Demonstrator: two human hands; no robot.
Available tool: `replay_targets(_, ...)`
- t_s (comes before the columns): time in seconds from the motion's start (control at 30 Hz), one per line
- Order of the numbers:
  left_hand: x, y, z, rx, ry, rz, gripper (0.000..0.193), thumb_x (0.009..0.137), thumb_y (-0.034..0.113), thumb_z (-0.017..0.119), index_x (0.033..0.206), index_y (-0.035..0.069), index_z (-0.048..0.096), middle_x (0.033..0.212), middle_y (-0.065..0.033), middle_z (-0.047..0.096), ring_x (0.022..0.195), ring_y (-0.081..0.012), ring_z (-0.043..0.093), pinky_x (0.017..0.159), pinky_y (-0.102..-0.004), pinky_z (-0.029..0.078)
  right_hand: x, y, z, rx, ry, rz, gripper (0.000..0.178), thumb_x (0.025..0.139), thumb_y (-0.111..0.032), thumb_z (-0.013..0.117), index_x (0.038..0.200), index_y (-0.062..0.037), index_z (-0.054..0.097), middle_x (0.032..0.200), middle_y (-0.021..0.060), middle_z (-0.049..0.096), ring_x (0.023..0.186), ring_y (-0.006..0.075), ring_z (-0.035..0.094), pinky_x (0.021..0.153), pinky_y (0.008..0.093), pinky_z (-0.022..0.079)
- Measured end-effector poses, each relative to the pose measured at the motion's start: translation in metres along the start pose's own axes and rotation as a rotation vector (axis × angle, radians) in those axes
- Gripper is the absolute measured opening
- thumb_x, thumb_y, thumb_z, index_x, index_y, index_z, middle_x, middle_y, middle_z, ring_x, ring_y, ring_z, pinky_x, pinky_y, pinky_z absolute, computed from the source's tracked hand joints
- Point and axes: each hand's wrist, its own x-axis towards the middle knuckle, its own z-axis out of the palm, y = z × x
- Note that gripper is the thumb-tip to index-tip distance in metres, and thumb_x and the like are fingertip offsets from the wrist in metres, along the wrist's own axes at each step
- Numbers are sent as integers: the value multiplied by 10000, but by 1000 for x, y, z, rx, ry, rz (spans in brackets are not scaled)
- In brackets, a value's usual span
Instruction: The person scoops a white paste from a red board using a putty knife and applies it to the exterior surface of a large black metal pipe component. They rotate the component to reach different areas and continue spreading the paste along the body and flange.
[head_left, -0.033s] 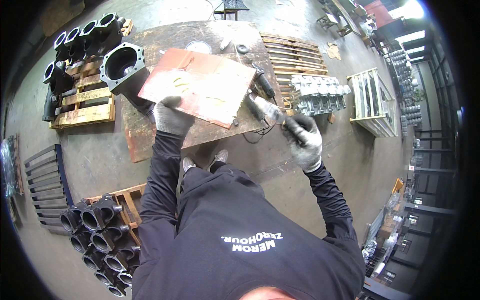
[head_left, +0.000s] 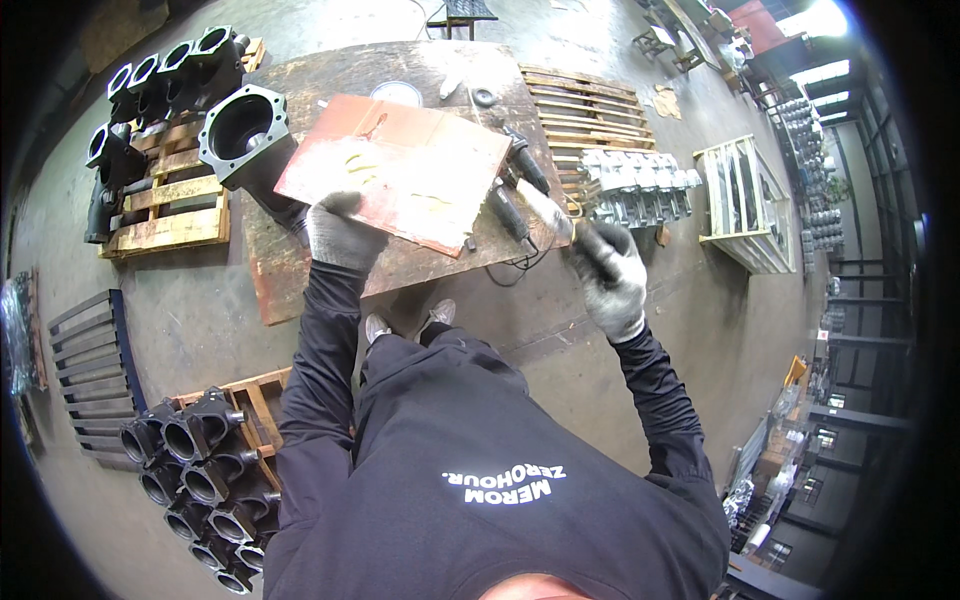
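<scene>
My left hand [head_left: 343,235], in a grey-white knit glove, is closed on the near left edge of a flat reddish board [head_left: 400,170], thumb on top. Pale and yellowish putty-like smears [head_left: 357,165] lie on the board. My right hand [head_left: 612,280], gloved and darkened at the fingers, grips a putty knife [head_left: 545,210] just off the board's right corner. Its pale blade points up and left, slightly blurred. To the left of the board stands a black casting [head_left: 245,140] with a wide flanged opening.
On the wooden table [head_left: 335,75] are two black handheld power tools [head_left: 508,212] with a cord, a round white lid [head_left: 397,94] and a dark ring [head_left: 484,97]. Black castings on pallets [head_left: 165,215] stand left; silvery castings [head_left: 640,185] and a slatted crate [head_left: 745,205] stand right.
The putty knife in my right hand has turned, its blade now showing narrower and angled more steeply up-left. My left hand and the board have barely moved.
</scene>
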Motion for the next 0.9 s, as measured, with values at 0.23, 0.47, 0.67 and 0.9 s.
replay_targets(0.23,-4,-5,7,242,-73,-61,345,867,62,484,1154,-67,625,1207,-179,700,1160,-298,672,1066,-425,524,40,-17,27,811,-196,852,286,1073,-238,588,1166,7,702,853,65,737,606,57,586,498,213,432)
replay_targets(0.47,-8,8,-6,943,-142,302,366,863,16,501,1198,-79,613,1254,-156,694,1177,-249,671,1053,-373,539,15,2,18,625,-267,927,307,1059,-276,620,1137,9,703,813,52,731,560,51,567,457,221,420)
replay_targets(0.67,-9,17,-8,622,-201,251,355,900,-15,500,1230,-75,617,1225,-130,700,1105,-205,678,1010,-332,551,15,-4,-9,454,-132,859,227,1056,-179,624,1127,18,710,802,44,724,554,39,552,455,217,421)
replay_targets(0.9,-11,14,0,239,-212,73,447,844,16,506,1274,-78,587,1275,-148,679,1179,-253,668,1077,-405,529,43,9,-3,444,-204,629,221,1016,-166,692,1137,12,742,808,26,731,600,33,563,537,214,449)
